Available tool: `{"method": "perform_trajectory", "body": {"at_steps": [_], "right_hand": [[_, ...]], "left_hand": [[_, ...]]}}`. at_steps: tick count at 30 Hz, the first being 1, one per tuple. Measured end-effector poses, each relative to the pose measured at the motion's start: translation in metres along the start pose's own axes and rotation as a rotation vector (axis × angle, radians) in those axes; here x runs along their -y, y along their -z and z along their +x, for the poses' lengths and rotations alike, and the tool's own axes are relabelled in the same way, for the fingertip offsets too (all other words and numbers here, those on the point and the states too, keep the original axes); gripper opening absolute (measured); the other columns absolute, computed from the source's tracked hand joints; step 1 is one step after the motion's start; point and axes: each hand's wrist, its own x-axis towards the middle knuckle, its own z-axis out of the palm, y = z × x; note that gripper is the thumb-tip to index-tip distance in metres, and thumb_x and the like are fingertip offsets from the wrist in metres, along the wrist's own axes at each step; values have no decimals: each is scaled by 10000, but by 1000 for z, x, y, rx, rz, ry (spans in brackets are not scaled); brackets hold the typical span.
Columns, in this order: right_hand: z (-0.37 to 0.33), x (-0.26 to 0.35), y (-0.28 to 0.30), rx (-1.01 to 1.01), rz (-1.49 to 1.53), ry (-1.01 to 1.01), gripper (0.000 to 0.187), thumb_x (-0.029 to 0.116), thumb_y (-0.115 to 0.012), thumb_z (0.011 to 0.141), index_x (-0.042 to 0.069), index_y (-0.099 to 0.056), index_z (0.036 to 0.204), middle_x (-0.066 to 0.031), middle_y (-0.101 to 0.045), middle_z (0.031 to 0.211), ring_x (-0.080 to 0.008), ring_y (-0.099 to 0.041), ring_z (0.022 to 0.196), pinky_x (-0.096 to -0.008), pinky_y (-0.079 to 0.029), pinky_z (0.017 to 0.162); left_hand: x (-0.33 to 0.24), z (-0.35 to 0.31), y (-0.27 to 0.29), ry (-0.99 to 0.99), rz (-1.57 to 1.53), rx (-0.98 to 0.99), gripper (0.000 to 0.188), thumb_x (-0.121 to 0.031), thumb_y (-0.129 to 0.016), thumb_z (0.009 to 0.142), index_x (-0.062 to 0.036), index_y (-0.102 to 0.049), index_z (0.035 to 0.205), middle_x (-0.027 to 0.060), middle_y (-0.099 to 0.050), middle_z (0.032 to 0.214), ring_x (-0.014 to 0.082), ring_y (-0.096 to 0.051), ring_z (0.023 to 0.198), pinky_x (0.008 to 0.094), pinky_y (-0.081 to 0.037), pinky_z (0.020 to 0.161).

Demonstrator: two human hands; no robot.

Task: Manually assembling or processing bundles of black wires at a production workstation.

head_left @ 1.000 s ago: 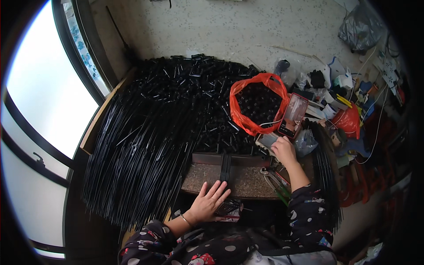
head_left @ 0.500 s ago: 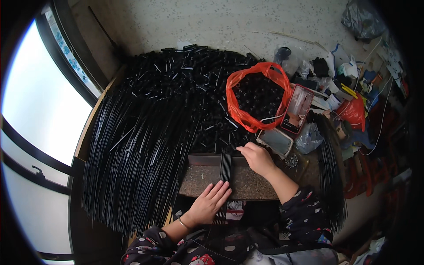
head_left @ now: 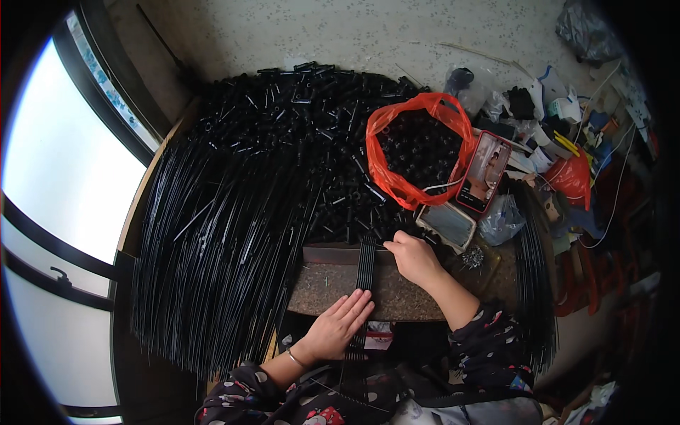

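My left hand [head_left: 341, 322] lies flat, fingers stretched, on a row of thin black rods [head_left: 365, 265] side by side near the table edge. The rods run over a low dark ledge [head_left: 329, 253] toward a heap of short black tubes [head_left: 312, 106]. Close to the rods' far ends, my right hand [head_left: 414, 256] is closed in a pinch. What sits between its fingertips is too small to name. A large sheaf of long black rods [head_left: 219, 262] spreads to the left of my hands.
A red plastic bag [head_left: 379, 173] of small black parts stands at the far right, beside a phone [head_left: 484, 172], a clear-lidded box [head_left: 448, 225] and small metal pins [head_left: 471, 257]. More rods [head_left: 531, 283] hang off the right edge. Clutter fills the floor beyond; a window [head_left: 71, 163] is at left.
My right hand has shifted very slightly right and down, still pinched by the rod ends. My left hand stays flat on the row. The whole view has tilted a little.
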Motion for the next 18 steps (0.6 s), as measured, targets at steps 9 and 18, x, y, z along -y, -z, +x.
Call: {"method": "perform_trajectory", "body": {"at_steps": [9,18], "right_hand": [[0,0,-2,-27,3,17,181,48,-517,790,45,-646,917,-114,-535,794,-301,-592,733,-398,-485,631],[-1,-3,-1,-37,12,43,178,54,-512,801,51,-652,910,-110,-541,786,-299,-594,721,-393,-486,626]], "left_hand": [[1,-2,-2,6,-3,-2,737,-374,-496,794,15,-266,1377,188,-239,1447,313,-223,1350,410,-192,1083],[2,-2,0,-4,16,8,850,-499,-536,750,2,-264,1381,179,-238,1450,306,-232,1347,413,-200,1077]]}}
